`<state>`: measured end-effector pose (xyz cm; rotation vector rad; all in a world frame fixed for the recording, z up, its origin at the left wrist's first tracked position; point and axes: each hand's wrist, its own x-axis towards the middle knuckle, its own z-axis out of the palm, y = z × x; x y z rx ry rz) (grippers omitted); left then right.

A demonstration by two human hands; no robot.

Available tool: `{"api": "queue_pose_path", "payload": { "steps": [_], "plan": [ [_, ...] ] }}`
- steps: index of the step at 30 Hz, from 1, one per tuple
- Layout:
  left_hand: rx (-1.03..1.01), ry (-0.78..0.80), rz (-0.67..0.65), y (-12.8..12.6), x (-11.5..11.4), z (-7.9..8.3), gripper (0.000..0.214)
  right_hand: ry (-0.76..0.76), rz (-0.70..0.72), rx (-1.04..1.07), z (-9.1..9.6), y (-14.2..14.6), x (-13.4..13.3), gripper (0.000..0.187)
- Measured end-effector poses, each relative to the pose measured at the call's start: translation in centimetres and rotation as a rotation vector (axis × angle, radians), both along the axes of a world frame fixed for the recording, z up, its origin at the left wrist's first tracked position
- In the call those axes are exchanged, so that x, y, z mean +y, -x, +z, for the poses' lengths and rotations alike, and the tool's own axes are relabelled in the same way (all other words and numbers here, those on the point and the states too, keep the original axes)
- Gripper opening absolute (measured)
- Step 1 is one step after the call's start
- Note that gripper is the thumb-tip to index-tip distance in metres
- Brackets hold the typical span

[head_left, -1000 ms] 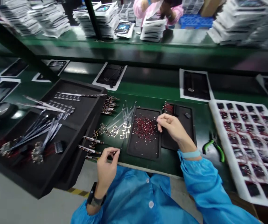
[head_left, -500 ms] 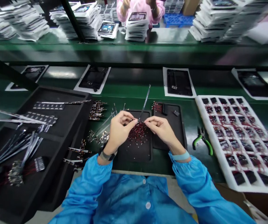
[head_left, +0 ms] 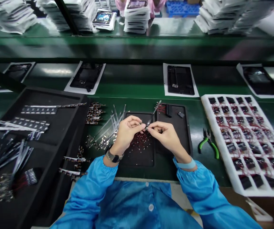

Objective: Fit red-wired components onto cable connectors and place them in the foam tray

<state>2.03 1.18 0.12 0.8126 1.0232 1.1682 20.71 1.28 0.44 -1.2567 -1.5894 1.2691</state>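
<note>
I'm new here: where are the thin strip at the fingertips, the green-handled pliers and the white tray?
Thin strip (head_left: 154,113): head view, its visible middle.
Green-handled pliers (head_left: 208,138): head view, where handles meet.
White tray (head_left: 223,147): head view, its left rim.

Left hand (head_left: 128,131) and right hand (head_left: 165,135) pinch close together.

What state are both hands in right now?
Left hand: closed, pinching the lower end of a thin strip.
Right hand: closed in a pinch beside that end; what it grips can't be told.
</note>
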Motion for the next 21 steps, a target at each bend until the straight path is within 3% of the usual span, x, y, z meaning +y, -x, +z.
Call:
{"api": "queue_pose_path", "payload": {
  "steps": [10, 21],
  "plan": [
    [0.225, -0.089, 0.011, -0.23, -0.34, -0.13, 0.024, 0.043, 0.061, -0.064, 0.4, -0.53, -0.05, 0.031],
    [0.058, -0.033, -0.069, 0.1, 0.01, -0.34, 0.028, 0.068, 0.1, -0.014, 0.81, -0.98, 0.1, 0.03]
  ]
}}
